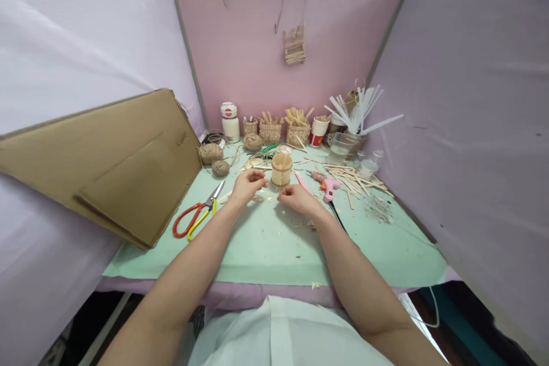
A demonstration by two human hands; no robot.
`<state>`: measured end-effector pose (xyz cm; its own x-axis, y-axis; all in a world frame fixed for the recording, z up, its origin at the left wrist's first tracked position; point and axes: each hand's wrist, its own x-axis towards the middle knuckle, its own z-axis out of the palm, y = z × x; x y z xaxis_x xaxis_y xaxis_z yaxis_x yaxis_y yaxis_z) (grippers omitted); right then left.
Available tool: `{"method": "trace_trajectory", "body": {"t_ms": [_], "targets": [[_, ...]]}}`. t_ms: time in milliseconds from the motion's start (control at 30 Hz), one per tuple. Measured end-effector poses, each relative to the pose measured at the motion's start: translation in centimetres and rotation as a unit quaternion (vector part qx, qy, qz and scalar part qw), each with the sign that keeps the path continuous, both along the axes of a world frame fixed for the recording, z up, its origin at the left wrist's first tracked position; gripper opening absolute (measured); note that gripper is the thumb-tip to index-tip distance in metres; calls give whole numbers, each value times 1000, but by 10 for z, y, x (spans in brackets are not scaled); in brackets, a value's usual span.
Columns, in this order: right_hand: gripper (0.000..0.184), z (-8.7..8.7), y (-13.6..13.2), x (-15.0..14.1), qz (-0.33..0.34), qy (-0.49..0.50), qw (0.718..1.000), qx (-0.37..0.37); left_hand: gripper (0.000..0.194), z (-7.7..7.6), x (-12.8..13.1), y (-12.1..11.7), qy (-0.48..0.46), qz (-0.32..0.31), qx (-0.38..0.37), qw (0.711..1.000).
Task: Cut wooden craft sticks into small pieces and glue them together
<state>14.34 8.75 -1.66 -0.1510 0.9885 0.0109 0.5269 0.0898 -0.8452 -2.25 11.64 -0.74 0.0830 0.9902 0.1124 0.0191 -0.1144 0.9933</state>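
A small round cup made of pale wooden sticks [282, 171] stands upright on the table, with a darker band near its rim and another at its base. Just left of it is my left hand [249, 185], its fingers bent together in a pinch. My right hand [297, 198] sits in front of the cup on the right, fingers curled, with the thumb side facing the left hand. Whatever either pinch may hold is too small to make out. Beside my right hand lie a pink-handled tool [301, 181] and a pink glue gun [330, 187].
Red-and-yellow scissors [198, 214] lie left, near a leaning cardboard sheet [128, 166]. Twine balls [211, 153], stick-filled baskets [297, 132] and a white-lidded jar [230, 126] stand behind. Loose wooden sticks [355, 177] spread right, below white glue sticks [360, 108].
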Motion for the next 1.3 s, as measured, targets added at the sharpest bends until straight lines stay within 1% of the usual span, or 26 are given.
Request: {"method": "trace_trajectory", "body": {"t_ms": [100,167,300,433,533,600,667,733,800,900,1033,1167,1300], "targets": [[9,0,-7,4,60,-53,996,-31,24,0,-1,1,-13,14,-20,1000],[10,1,-10,5,76,-75,994,-30,25,0,-1,1,-24,6,-37,999],[11,2,-13,2,76,-97,992,-10,26,-1,1,0,-52,-2,-71,996],[10,3,-12,1,57,-103,993,21,31,-5,-2,3,-66,-13,-86,994],[11,6,-12,10,12,-105,993,51,34,-8,-4,5,-80,-21,-104,991],[18,9,-11,25,-50,-118,990,65,36,-8,-4,6,-92,-22,-117,989],[24,12,-9,46,-137,-145,978,66,35,-7,-4,5,-103,-25,-127,986],[29,15,-7,71,-220,-180,957,50,34,-6,-4,5,-113,-27,-133,984],[36,16,-4,93,-266,-208,941,16,31,-5,-4,4,-119,-28,-135,983],[40,12,4,112,-282,-227,932,-34,27,-4,-5,4,-124,-27,-139,982],[33,0,18,115,-273,-230,932,-66,26,-2,-5,3,-123,-28,-142,982],[27,-5,24,114,-272,-204,938,-65,28,-2,-6,4,-119,-24,-127,984],[28,1,15,114,-280,-129,950,-41,29,-3,-9,7,-127,-13,-119,985]]}}
